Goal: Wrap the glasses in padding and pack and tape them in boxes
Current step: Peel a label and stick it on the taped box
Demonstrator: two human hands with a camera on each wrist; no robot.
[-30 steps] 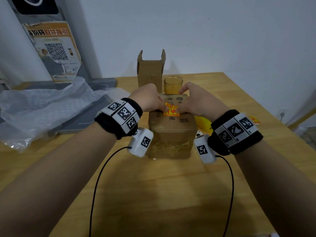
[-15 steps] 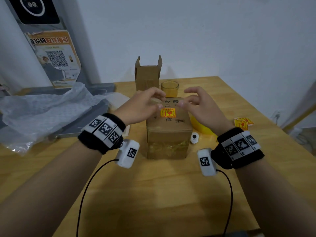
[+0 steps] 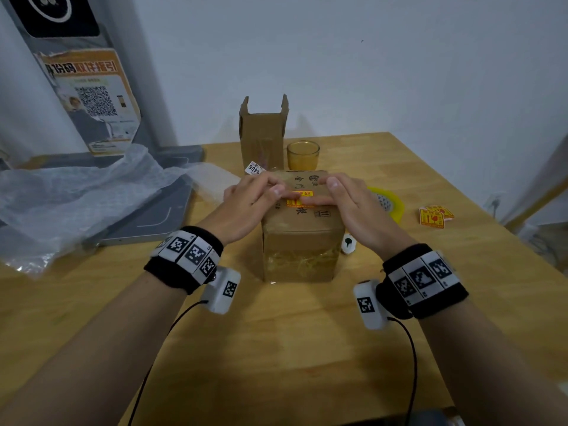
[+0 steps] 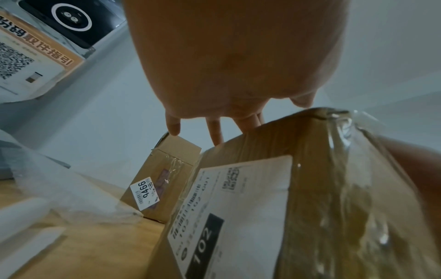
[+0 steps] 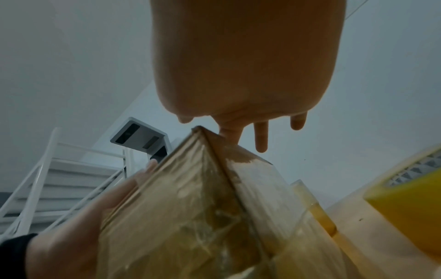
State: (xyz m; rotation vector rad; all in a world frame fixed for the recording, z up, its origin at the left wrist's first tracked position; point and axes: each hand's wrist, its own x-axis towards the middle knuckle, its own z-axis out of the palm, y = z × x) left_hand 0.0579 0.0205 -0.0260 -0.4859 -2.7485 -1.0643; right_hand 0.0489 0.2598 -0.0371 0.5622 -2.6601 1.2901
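A closed, taped cardboard box (image 3: 301, 241) stands at the table's middle, with an orange-yellow sticker (image 3: 299, 200) on its top. My left hand (image 3: 258, 195) lies on the top from the left. My right hand (image 3: 341, 195) lies on it from the right. The straight fingers of both press on the sticker. In the wrist views the left hand (image 4: 233, 75) and right hand (image 5: 245, 75) reach flat over the box (image 4: 310, 188) (image 5: 190, 207). Behind it stand an amber glass (image 3: 303, 155) and an open, upright box (image 3: 263, 136).
A yellow tape roll (image 3: 387, 204) lies right of the box, with loose stickers (image 3: 435, 215) further right. Bubble wrap (image 3: 76, 195) spreads over a grey tray at the left. A small white object (image 3: 348, 242) sits by the box's right side.
Half a second ago both hands hovered just above the box top; they have come down and now press on the sticker.
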